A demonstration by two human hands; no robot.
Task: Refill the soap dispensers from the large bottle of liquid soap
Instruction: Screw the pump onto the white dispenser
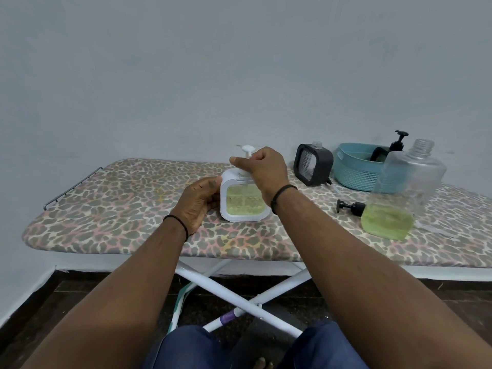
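The white dispenser [243, 198] stands upright at the centre of the ironing board [119, 209], long axis vertical, its window of green soap facing me. My left hand [199, 206] grips its left side. My right hand [262, 166] curls round the pump [248, 149] at the neck — pump head topmost. The large bottle [402, 195] stands upright, uncapped, to the right, well apart — soap fills only its base.

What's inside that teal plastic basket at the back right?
The teal plastic basket holds a dark dispenser with a black pump sticking up. The basket wall and the clear large bottle hide the rest.
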